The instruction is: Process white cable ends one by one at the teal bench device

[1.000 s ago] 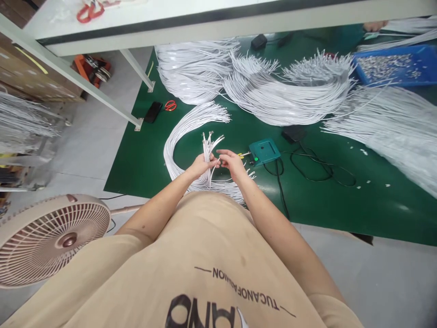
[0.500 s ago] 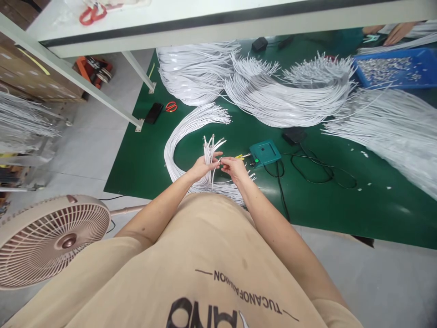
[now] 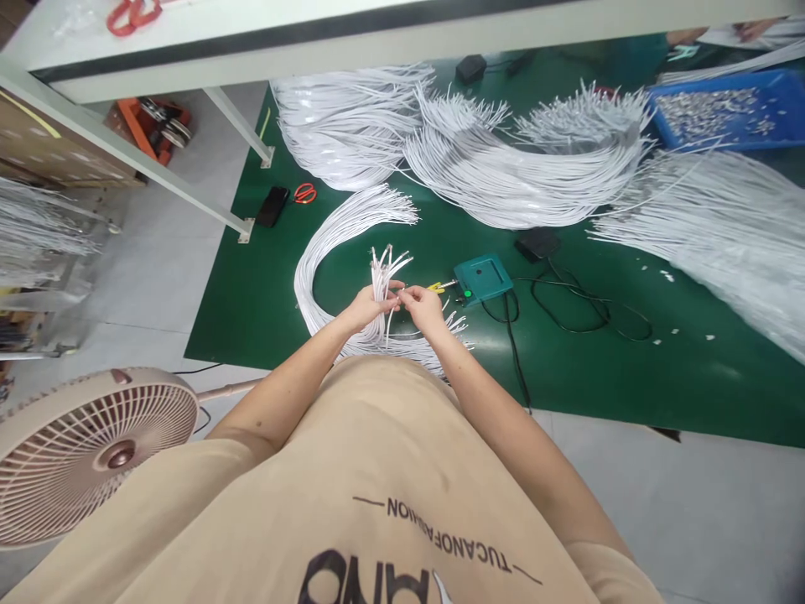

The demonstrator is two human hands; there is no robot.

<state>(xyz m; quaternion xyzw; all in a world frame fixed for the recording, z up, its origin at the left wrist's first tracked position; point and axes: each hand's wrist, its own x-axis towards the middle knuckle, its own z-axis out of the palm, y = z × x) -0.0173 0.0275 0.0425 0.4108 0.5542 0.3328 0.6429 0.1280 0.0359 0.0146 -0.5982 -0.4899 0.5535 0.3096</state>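
My left hand (image 3: 370, 307) is closed round a small bunch of white cables (image 3: 381, 275), whose ends fan upward above the fingers. Close against it, my right hand (image 3: 423, 305) pinches at the end of one cable beside the left fingertips. The tip between those fingers is too small to make out. Under and around both hands a larger bundle of white cables (image 3: 314, 252) curves in a C on the green table (image 3: 579, 369). Just right of my right hand is a teal box (image 3: 483, 278) with a green light and a yellow-handled tool (image 3: 438, 287) at its left side.
Several heaps of white cables (image 3: 516, 184) lie across the back. A blue tray (image 3: 776, 109) of small parts stands back right, near a co-worker's hand (image 3: 755, 29). Red scissors (image 3: 305, 194) and a black phone (image 3: 272, 206) lie left. A fan (image 3: 119, 453) stands beside me.
The view has shifted slightly. Both hands remain together at the cable end, the right fingers drawn a little closer to the left. The co-worker's hand at the back has moved.
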